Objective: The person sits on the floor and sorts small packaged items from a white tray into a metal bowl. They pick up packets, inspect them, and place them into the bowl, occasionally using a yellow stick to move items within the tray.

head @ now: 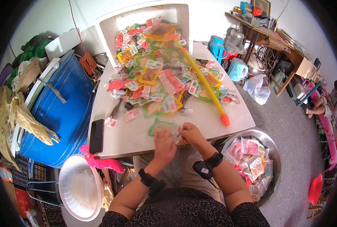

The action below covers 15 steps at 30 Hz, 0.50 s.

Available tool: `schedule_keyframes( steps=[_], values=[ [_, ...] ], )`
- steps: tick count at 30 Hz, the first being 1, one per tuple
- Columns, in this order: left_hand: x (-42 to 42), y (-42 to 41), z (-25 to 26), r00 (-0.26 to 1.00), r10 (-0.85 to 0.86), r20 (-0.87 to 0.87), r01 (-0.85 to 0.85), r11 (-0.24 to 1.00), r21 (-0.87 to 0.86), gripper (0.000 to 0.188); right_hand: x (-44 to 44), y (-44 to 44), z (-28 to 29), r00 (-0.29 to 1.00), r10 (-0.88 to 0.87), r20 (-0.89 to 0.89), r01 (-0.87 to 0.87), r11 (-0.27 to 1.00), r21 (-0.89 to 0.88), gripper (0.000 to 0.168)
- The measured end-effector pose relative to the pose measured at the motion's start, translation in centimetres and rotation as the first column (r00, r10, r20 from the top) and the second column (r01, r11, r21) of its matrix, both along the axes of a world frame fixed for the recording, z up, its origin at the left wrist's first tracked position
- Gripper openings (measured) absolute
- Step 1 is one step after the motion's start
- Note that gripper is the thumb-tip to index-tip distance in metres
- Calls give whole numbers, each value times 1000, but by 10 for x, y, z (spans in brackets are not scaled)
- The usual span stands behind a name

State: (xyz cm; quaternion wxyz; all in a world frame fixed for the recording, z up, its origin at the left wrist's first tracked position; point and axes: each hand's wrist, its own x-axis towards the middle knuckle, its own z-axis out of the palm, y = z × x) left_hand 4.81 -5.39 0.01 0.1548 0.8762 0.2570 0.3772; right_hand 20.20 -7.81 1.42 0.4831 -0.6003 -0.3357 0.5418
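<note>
At the table's near edge, a green-edged plastic food packet (pixel 160 124) lies slightly blurred under my fingers. My left hand (pixel 165 144) holds it against the tabletop, fingers over its lower part. My right hand (pixel 192 134) is closed in a pinch at the packet's white printed right end. Just beyond them spreads a heap of sealed food packets (pixel 171 81) with green, yellow and red edges, spilling from a tipped white foam box (pixel 143 12). A yellow stick with an orange tip (pixel 204 81) lies across the heap's right side.
A black phone (pixel 96 136) lies at the table's left edge above a pink cloth (pixel 102 161). Low at left stand a white basin (pixel 99 195) and a blue barrel (pixel 63 113). A metal basin (pixel 277 170) of packets sits at right. Someone's legs (pixel 317 110) show far right.
</note>
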Motion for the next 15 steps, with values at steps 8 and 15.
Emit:
schedule_keyframes(
  steps=[8,15],
  values=[
    [-4,-2,3,992,122,17,-122,992,12,13,-10,5,-5,999,-25,35,23,999,41,9],
    [-11,-10,-2,982,187,-21,-188,982,-26,15,-15,7,-8,992,-45,-118,48,999,20,6]
  ],
)
